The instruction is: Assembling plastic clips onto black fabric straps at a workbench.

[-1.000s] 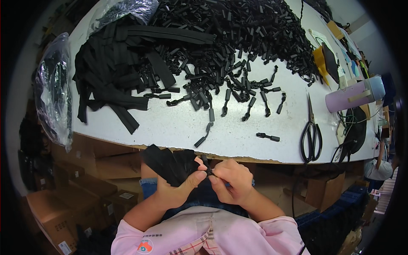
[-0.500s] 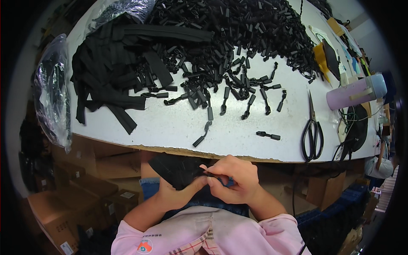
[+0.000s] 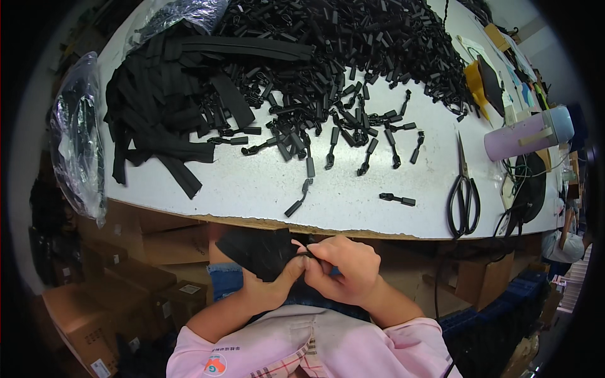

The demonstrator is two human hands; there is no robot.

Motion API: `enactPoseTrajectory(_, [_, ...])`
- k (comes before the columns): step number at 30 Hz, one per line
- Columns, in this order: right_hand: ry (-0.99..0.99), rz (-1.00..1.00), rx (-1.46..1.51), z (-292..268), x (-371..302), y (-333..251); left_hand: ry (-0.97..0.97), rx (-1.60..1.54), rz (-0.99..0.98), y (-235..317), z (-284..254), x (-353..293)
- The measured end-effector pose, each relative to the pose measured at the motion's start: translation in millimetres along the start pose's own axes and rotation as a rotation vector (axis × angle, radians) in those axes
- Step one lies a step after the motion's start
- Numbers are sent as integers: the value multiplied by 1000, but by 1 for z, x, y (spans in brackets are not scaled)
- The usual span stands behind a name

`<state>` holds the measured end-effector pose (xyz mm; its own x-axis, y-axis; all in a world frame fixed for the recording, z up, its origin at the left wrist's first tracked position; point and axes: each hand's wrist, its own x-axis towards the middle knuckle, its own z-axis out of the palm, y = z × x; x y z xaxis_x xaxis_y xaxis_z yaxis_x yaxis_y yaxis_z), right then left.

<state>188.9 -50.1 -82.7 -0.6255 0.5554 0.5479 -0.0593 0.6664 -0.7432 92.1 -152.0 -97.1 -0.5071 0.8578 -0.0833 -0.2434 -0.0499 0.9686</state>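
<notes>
Just beyond the table's near edge, over my lap, my left hand [image 3: 272,286] grips a bundle of black zipper tapes [image 3: 252,253] that fans out to the left. My right hand [image 3: 348,268] is closed in a pinch at the end of the tapes, its fingertips meeting my left thumb. Between these fingertips shows a small dark piece that looks like a zipper slider, mostly hidden. On the table, a zipper slider with a long pull [image 3: 299,198] lies nearest my hands, and another slider [image 3: 397,199] lies farther right.
A large heap of black zipper sliders [image 3: 353,38] covers the back of the table. Black zipper tapes [image 3: 151,94] pile at left, beside a clear plastic bag [image 3: 79,138]. Black-handled scissors [image 3: 463,201] and a pink tumbler [image 3: 517,138] lie at right. Cardboard boxes [image 3: 94,315] stand below.
Both hands have shifted slightly, the right one a little down and its fingers more tightly curled. The bundle of tapes has turned slightly in my left hand. Things on the table have stayed put.
</notes>
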Motion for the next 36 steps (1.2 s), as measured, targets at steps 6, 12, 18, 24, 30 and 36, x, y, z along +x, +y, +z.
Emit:
enactPoseTrajectory(6, [-120, 121, 120, -11, 2, -1, -74, -1, 22, 5, 0, 5])
enactPoseTrajectory(12, [-218, 214, 380, -15, 8, 0, -206, 71, 123, 12, -9, 9])
enactPoseTrajectory(18, [-419, 391, 401, -16, 7, 10, -4, -95, -123, 3, -2, 2])
enactPoseTrajectory(24, [-469, 418, 405, -28, 16, 6, -230, 393, 213, 14, -14, 18])
enactPoseTrajectory(30, [-627, 342, 492, -12, 10, -6, -164, 208, 350, 22, -11, 11])
enactPoseTrajectory(36, [-513, 282, 73, -9, 2, -7, 9, 17, -196, 21, -8, 21])
